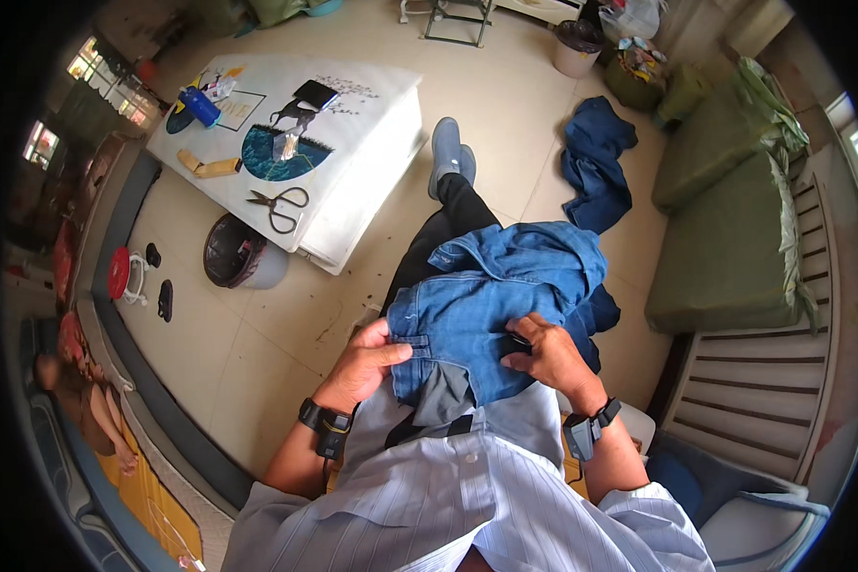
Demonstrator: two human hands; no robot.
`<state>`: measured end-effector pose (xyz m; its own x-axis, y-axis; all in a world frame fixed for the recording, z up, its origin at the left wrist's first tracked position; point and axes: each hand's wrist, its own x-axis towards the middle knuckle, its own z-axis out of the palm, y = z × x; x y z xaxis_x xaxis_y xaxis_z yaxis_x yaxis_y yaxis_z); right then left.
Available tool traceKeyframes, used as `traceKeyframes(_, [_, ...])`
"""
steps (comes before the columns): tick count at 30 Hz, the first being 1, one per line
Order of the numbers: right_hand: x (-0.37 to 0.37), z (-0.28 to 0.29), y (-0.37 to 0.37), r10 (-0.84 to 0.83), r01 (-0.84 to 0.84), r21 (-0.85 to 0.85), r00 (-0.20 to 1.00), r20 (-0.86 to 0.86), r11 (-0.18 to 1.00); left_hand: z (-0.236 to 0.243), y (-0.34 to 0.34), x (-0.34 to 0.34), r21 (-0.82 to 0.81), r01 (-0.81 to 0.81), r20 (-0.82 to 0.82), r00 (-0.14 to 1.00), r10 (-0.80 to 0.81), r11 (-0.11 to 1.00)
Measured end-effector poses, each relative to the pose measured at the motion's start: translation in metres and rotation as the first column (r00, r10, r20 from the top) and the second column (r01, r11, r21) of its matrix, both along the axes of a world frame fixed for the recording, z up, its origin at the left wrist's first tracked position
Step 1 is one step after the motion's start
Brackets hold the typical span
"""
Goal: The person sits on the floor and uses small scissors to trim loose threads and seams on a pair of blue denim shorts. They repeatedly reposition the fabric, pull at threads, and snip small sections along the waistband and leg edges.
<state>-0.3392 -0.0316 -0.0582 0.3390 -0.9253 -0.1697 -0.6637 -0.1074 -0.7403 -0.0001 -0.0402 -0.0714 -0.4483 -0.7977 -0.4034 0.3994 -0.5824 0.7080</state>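
Observation:
Blue denim jeans [491, 305] lie bunched across my lap, with a grey pocket lining [439, 391] showing. My left hand [362, 367] grips the waistband at the left, thumb over a belt loop. At the jeans' right side, my right hand [553, 357] has curled fingers around a small dark item [517, 337], mostly hidden, against the denim.
Scissors [281, 205] and a blue bottle [198, 105] lie on a white table [372, 95], a bin [248, 262] beside it. More denim [596, 153] is on the floor. Green cushions [715, 248] stand right. Another person [100, 410] reclines at the far left.

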Motion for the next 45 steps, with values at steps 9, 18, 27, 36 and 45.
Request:
traceKeyframes(9, [-0.001, 0.033, 0.021, -0.035, -0.13, 0.377, 0.916, 0.4, 0.917, 0.009, 0.0, 0.016, -0.194, -0.09, 0.004, 0.996, 0.093, 0.977])
traceKeyframes(18, [0.038, -0.01, 0.024, -0.037, -0.047, 0.239, 0.94, 0.339, 0.97, -0.006, 0.006, 0.018, 0.05, -0.114, 0.159, 0.982, 0.105, 0.992])
traceKeyframes(27, [-0.029, -0.029, 0.08, -0.623, 0.587, 0.233, 0.65, 0.436, 0.776, 0.009, -0.004, 0.013, -0.116, -0.344, 0.031, 0.937, 0.349, 0.932])
traceKeyframes(36, [-0.067, -0.072, 0.032, -0.632, 0.587, -0.321, 0.773, -0.049, 0.743, 0.047, 0.012, 0.034, -0.277, -0.493, 0.005, 0.857, 0.515, 0.824])
traceKeyframes(45, [-0.059, -0.139, 0.003, -0.639, 0.685, -0.072, 0.708, 0.301, 0.725, 0.058, 0.026, 0.051, -0.243, -0.545, 0.027, 0.823, 0.567, 0.802])
